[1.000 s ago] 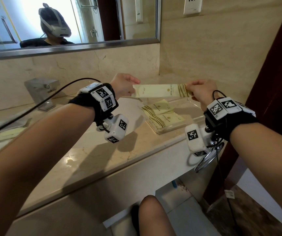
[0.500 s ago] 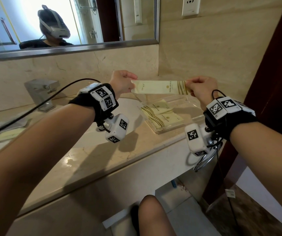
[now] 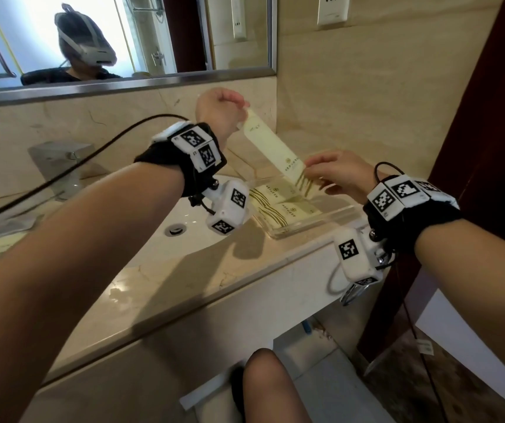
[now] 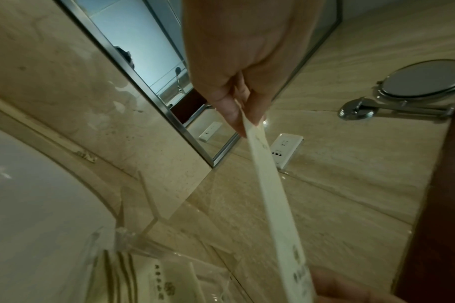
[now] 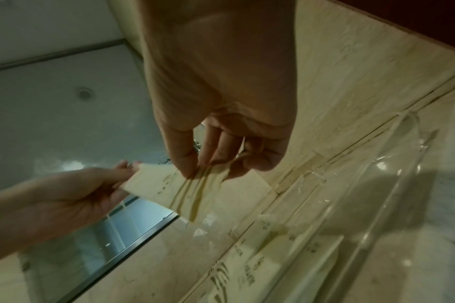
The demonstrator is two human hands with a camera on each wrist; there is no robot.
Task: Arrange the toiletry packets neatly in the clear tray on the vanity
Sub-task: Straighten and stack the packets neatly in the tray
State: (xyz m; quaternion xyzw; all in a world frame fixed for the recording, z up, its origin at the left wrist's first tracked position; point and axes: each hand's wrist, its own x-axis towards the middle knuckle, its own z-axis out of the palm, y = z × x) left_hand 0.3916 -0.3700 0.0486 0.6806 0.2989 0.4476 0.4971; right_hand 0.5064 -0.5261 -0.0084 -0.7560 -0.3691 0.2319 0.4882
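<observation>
I've tipped the long packet [image 3: 271, 148] from level to slanting, left hand [image 3: 219, 112] pinching its top, right hand [image 3: 341, 175] pinching its striped end down into the clear tray [image 3: 312, 222], so placement is close.

held packet [image 3: 275, 148]: showing a small logo and a line of printed characters, too blurred to be reading
packets in tray [image 3: 288, 209]: carrying the same logo and print, not legible
wrist units [image 3: 198, 145]: displaying black-and-white square marker codes, no letters or numbers
</observation>
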